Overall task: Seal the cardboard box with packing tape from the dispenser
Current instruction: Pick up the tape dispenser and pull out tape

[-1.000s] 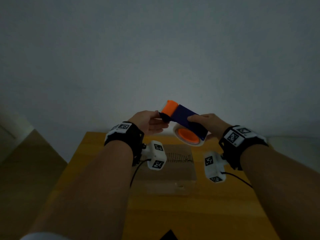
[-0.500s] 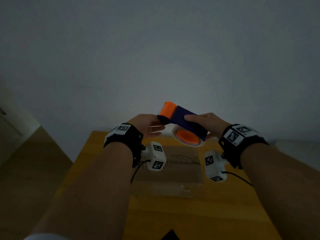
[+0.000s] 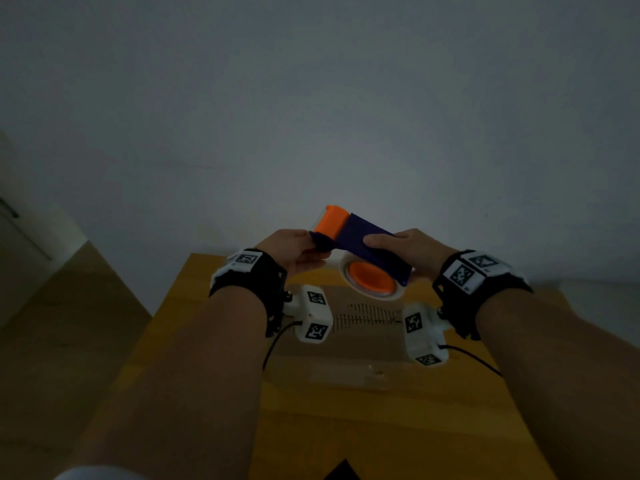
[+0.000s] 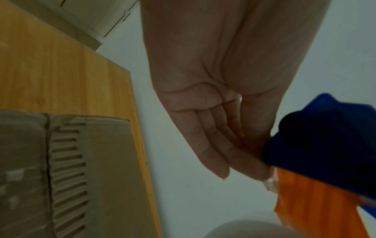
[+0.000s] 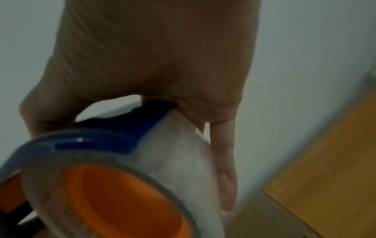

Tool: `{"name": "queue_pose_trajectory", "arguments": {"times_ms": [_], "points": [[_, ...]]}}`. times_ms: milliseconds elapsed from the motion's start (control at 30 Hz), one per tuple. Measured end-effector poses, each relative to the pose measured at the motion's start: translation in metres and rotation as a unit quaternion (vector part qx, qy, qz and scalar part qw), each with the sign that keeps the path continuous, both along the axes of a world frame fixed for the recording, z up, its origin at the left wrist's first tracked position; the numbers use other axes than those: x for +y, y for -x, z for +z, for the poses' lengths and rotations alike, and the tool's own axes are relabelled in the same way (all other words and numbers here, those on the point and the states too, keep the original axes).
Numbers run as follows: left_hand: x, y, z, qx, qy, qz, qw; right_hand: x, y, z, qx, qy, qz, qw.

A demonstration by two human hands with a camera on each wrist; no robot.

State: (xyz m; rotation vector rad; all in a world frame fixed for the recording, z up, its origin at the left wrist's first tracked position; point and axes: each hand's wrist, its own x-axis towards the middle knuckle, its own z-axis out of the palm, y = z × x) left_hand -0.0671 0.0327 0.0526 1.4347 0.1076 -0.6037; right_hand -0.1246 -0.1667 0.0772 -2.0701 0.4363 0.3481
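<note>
Dispenser is held in the air above the far end of the cardboard box, its long axis running left-right between the hands. Right hand grips its blue body and roll; left hand pinches the orange front end, so the box lies straight below both

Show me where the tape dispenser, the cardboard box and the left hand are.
tape dispenser (image 3: 372, 239), head view, on its blue body.
cardboard box (image 3: 349, 341), head view, on its top flap.
left hand (image 3: 287, 249), head view, on its back.
</note>
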Motion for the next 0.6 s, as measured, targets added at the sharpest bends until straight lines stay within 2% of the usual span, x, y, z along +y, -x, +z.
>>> {"name": "queue_pose_trajectory", "arguments": {"times_ms": [100,400,600], "points": [[0.001,-0.001,-0.002,-0.003,0.01,0.008,1.0,0.002,0.0,0.0,0.012,0.001,0.003,1.0],[0.009,-0.007,-0.002,0.021,0.067,0.131,0.989,0.011,-0.009,0.004,-0.017,-0.001,0.011,1.0],[0.013,-0.007,-0.002,0.043,0.036,0.154,0.986,0.014,-0.013,0.006,-0.046,0.031,0.018,0.998]]}}
